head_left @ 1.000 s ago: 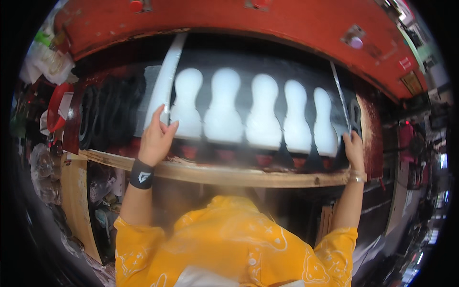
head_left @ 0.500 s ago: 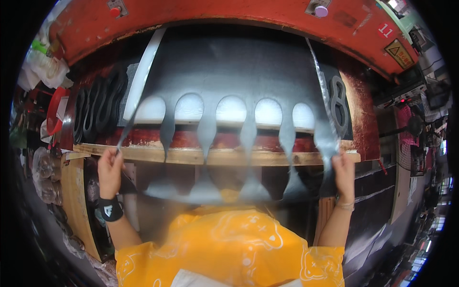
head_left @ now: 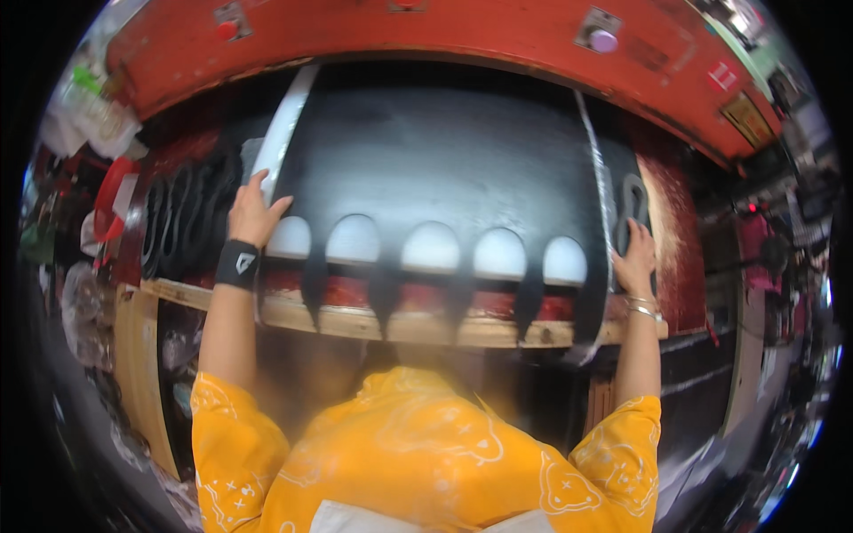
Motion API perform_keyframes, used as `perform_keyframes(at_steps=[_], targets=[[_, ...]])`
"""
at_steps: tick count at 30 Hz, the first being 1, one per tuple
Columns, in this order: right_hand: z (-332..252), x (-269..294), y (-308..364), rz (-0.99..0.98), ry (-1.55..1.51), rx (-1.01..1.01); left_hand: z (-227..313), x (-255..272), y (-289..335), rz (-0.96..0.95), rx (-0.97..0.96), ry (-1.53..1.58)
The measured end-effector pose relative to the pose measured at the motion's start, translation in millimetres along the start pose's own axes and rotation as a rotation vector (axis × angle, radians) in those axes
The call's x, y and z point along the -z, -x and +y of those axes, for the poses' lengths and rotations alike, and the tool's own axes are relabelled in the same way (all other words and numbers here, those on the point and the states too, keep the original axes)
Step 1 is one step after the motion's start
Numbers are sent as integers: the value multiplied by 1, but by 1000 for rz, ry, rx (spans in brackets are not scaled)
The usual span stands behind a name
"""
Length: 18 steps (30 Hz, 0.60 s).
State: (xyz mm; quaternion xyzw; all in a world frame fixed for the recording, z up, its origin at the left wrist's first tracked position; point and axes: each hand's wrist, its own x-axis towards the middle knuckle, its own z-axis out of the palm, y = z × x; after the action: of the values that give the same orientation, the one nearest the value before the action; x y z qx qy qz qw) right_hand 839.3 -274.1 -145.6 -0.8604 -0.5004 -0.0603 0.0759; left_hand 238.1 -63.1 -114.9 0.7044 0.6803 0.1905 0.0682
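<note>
A large black sheet [head_left: 444, 133], perhaps rubber or foam, lies across a white board [head_left: 286, 124]. Rounded cut-outs run along its near side, and white shows through them. Dark tapering strips [head_left: 384, 275] between the cut-outs hang toward me over the wooden front edge. My left hand [head_left: 256, 215], with a black wristband, rests fingers spread at the left border of the sheet and board. My right hand [head_left: 634, 258] lies at the right border with fingers stretched forward, touching or just beside a dark looped cut piece [head_left: 633, 191]. Neither hand grips anything I can see.
A red machine beam [head_left: 498, 40] with round buttons spans the far side. Several dark looped pieces [head_left: 182, 213] stand in a row at the left. The bench has a pale wooden front rail [head_left: 418, 329]. A red round object [head_left: 114, 200] sits farther left.
Both hands have let go of the sheet's near corners and moved forward along its sides. The near edge, held toward my body before, has dropped, and the strips now hang down.
</note>
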Motion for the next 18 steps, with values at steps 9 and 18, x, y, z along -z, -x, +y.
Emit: perform_keyframes(at_steps=[9, 18], targets=[[-9, 44, -36, -88, -909, -98, 1, 12, 18, -8, -189, 215], [-258, 104, -11, -185, -1340, -2, -12, 21, 1, -150, -552, 235]])
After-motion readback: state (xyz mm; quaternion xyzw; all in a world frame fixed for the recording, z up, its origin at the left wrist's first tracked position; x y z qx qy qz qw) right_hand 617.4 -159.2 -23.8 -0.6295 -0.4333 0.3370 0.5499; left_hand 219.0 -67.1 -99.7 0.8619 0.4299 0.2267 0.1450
